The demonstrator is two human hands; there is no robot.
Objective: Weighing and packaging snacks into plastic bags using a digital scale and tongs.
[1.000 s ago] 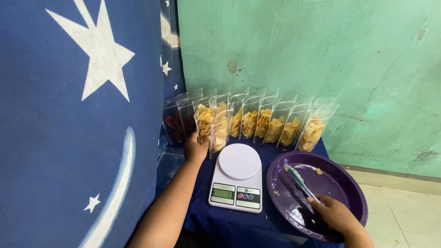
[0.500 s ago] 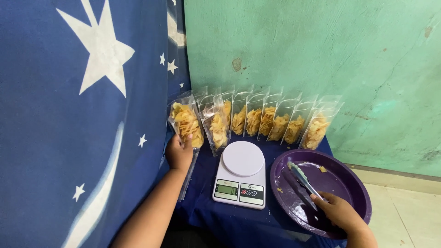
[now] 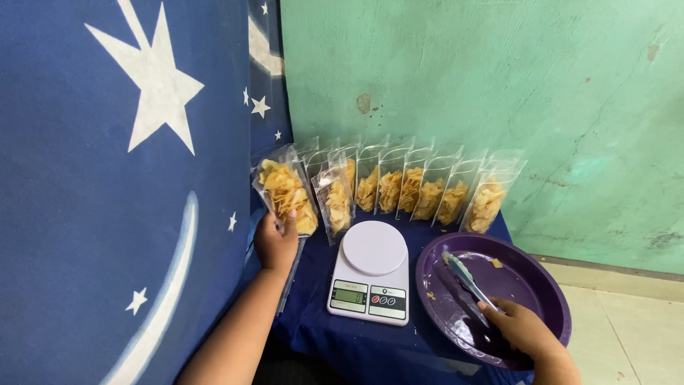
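Observation:
My left hand point(image 3: 276, 242) grips the bottom of a clear bag of yellow chips point(image 3: 287, 194) and holds it up at the left end of a row of similar chip bags point(image 3: 420, 191) that lean against the green wall. A white kitchen scale point(image 3: 371, 271) sits in front of the row, its platform bare. Resting inside a purple round tray point(image 3: 545, 285) on the right, my right hand point(image 3: 519, 331) is closed on metal tongs point(image 3: 463, 279), whose tips point toward the tray's far side.
A dark blue cloth point(image 3: 370, 342) covers the small table. On the left hangs a big blue curtain with white stars point(image 3: 121, 178). Behind the bags stands a green wall point(image 3: 499, 85). A pale tiled floor point(image 3: 627, 335) lies to the right. Small chip crumbs point(image 3: 496, 263) lie in the tray.
My left hand has lifted one chip bag out of the row and moved it left, toward the curtain. My right hand and the tongs have stayed in the tray.

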